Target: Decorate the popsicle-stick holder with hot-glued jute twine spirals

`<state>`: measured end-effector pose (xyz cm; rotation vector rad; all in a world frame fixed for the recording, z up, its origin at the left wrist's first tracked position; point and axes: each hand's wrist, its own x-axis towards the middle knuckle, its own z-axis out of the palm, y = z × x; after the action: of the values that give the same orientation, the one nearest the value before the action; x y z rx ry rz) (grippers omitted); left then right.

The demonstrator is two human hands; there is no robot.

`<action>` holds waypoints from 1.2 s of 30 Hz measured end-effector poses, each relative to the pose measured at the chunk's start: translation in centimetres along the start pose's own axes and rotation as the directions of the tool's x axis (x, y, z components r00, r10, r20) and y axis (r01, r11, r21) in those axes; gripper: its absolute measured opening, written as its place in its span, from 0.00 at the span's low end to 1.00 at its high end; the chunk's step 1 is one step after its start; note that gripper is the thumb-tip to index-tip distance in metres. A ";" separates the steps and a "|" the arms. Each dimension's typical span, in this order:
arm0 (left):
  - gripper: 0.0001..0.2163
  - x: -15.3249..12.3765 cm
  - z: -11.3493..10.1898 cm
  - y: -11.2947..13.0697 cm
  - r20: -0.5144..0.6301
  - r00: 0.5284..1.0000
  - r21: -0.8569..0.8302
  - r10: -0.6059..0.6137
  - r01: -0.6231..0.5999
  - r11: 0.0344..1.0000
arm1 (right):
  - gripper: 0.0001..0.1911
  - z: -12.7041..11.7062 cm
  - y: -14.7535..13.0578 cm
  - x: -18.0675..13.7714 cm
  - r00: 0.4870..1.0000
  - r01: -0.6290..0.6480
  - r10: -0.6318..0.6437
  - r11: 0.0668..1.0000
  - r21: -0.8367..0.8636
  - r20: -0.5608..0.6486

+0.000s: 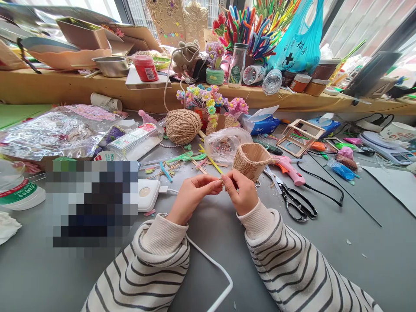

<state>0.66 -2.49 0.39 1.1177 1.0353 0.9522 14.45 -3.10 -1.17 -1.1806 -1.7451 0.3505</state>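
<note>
My left hand (195, 193) and my right hand (241, 190) meet at the fingertips over the front of the table. Both pinch, thumb against forefinger, on something small and mostly hidden. A thin yellow strip (212, 162) reaches the fingertips from behind; whether it is held I cannot tell. Just past my right hand stands a twine-wrapped cup (252, 157), open at the top. To its right lie a pink glue gun (289, 169) and black-handled scissors (297, 203). Beyond my hands are a clear plastic bowl (227, 141) and a ball of twine (183, 126).
A white power bank (147, 195) with a white cable (224, 277) lies left of my hands, near a blurred-out patch. Farther left is a plastic bottle (19, 190). Behind, the ledge (146, 92) carries jars and pipe cleaners (250, 32). A kitchen scale (386, 148) stands right.
</note>
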 end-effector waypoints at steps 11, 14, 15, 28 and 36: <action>0.09 0.0 0.0 0.0 0.018 1.000 0.004 0.014 -0.014 1.000 | 0.11 0.2 -0.2 -0.3 1.000 0.007 -0.007 1.000 -0.015 -0.020; 0.09 -0.1 0.1 0.2 0.031 0.999 0.011 0.015 -0.015 1.000 | 0.11 -0.2 -0.2 -0.2 1.000 -0.011 0.011 1.000 0.015 0.005; 0.09 -0.1 0.1 0.3 0.031 0.999 0.013 0.012 -0.013 1.000 | 0.11 -0.3 -0.2 -0.1 1.000 -0.023 0.023 0.999 0.029 0.007; 0.08 -0.2 0.0 0.2 0.001 1.000 0.016 0.007 -0.007 1.000 | 0.09 -0.9 -0.1 0.2 0.972 -0.227 0.206 0.947 0.225 0.115; 0.08 -0.1 0.0 0.1 -0.027 1.000 -0.018 0.014 -0.015 1.000 | 0.10 -0.6 -0.2 0.0 0.949 -0.314 0.291 0.908 0.277 0.122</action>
<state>0.59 -2.53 0.50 1.1013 1.0396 0.9889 14.79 -3.31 -0.73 -1.2297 -1.5074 0.8257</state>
